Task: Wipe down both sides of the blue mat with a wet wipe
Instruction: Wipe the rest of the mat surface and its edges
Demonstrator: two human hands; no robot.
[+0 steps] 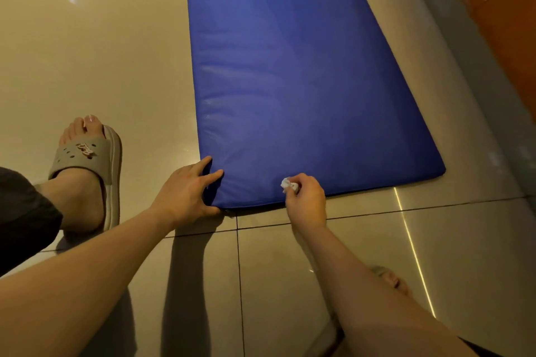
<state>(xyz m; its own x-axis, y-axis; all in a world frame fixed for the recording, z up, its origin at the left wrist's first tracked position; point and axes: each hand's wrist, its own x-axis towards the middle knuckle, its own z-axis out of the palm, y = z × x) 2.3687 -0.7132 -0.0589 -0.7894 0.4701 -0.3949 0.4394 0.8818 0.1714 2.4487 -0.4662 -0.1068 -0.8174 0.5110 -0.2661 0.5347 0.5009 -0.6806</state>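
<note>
A padded blue mat (290, 72) lies flat on the tiled floor, running from near my hands away to the top of the view. My left hand (185, 191) grips the mat's near left corner, fingers on top and thumb at the near edge. My right hand (306, 200) pinches a small crumpled white wet wipe (288, 184) and holds it against the mat's near edge, right of my left hand.
My left foot in a grey slide sandal (87, 165) stands on the beige tiles left of the mat. My right foot (390, 280) is partly hidden behind my right forearm. A grey ledge and an orange wall (499, 23) run along the right side.
</note>
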